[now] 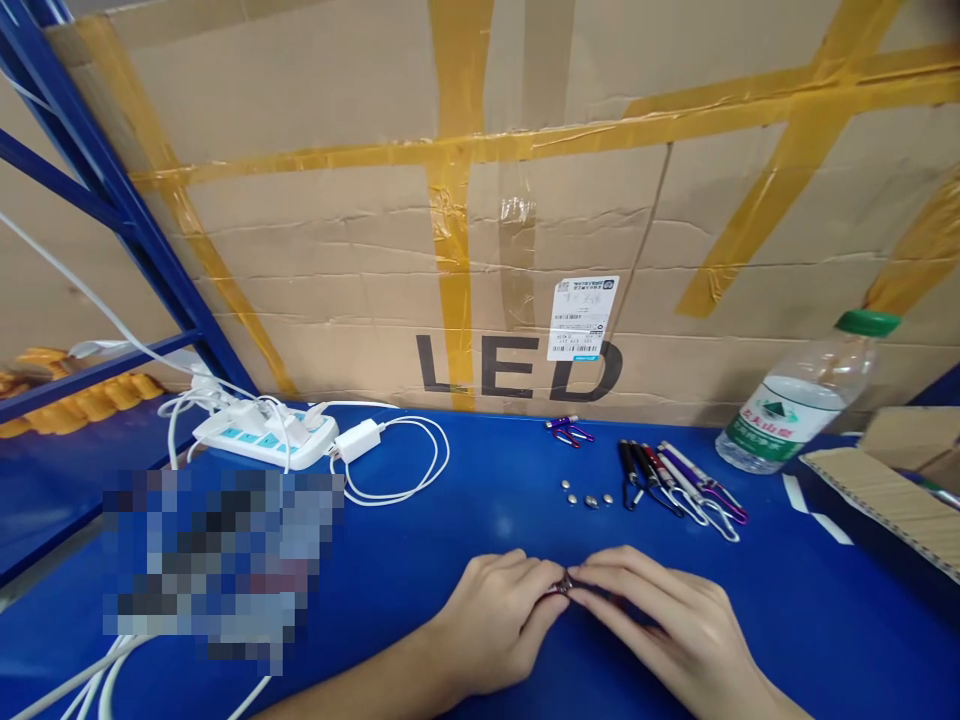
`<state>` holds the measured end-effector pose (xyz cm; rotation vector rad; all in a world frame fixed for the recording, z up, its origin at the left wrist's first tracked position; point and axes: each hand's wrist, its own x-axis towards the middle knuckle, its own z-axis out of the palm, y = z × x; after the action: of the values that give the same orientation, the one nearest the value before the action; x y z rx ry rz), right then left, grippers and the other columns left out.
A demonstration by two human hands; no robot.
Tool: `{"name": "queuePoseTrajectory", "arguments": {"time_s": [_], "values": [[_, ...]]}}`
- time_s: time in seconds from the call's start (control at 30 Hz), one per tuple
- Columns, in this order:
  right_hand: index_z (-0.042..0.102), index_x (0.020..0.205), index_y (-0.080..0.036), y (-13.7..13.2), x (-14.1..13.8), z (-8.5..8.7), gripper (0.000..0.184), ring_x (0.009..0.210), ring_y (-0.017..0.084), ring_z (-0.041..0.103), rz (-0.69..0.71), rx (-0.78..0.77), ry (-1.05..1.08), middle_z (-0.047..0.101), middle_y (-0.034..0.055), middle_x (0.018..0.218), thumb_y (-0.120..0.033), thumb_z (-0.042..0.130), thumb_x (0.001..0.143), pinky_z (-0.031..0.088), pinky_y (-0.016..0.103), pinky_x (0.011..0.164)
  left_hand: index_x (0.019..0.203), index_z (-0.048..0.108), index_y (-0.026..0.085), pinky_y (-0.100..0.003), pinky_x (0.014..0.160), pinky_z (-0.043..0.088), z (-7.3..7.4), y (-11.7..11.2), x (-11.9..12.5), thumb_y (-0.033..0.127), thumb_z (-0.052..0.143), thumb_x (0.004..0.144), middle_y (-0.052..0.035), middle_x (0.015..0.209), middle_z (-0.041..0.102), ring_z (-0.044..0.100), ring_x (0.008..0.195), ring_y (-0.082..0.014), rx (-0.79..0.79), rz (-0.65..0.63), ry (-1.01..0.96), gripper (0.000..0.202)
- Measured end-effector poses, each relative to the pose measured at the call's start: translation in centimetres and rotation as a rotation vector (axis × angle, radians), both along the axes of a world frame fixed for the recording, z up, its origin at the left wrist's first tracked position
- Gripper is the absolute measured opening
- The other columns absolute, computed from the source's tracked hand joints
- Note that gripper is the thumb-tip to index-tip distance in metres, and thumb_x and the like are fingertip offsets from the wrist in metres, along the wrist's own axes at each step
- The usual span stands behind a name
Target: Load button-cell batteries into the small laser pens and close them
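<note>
My left hand [499, 615] is closed around a small metal tube [559, 586] with a bit of red on it; most of it is hidden by the fingers. Against the tube's right end, the thumb and fingertips of my right hand [667, 625] are pinched, and what lies between them is too small to make out. Several silver button cells [591, 501] lie on the blue table beyond my hands. To their right is a row of keychain penlights [660, 475] in black, red and purple, with carabiner clips. Small purple and red clip pieces [570, 431] lie farther back.
A large taped cardboard box [337, 250] walls off the back. At right stand a water bottle [795, 410] and an open carton [885, 500]. A white power strip [262, 435] with cables sits at left, behind a blurred-out patch [225, 565]. Blue shelf posts [135, 210] rise at left.
</note>
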<state>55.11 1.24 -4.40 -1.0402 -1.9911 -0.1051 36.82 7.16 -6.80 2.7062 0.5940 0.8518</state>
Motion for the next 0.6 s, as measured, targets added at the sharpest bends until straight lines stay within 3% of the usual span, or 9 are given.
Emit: {"name": "queuePoseTrajectory", "arguments": {"time_s": [0.6], "values": [[0.063,0.094,-0.017,-0.17,0.04,0.19,0.022,0.071,0.007,0.06,0.028,-0.035,-0.059,0.062,0.0005,0.086,-0.02,0.041,0.097,0.045,0.017,0.058,0.095,0.049,0.02,-0.021,0.065,0.035,-0.12,-0.13,-0.14,0.022,0.033,0.091,0.0043,0.084,0.061,0.051,0.071,-0.0102,-0.07,0.001,0.046,0.017]]}}
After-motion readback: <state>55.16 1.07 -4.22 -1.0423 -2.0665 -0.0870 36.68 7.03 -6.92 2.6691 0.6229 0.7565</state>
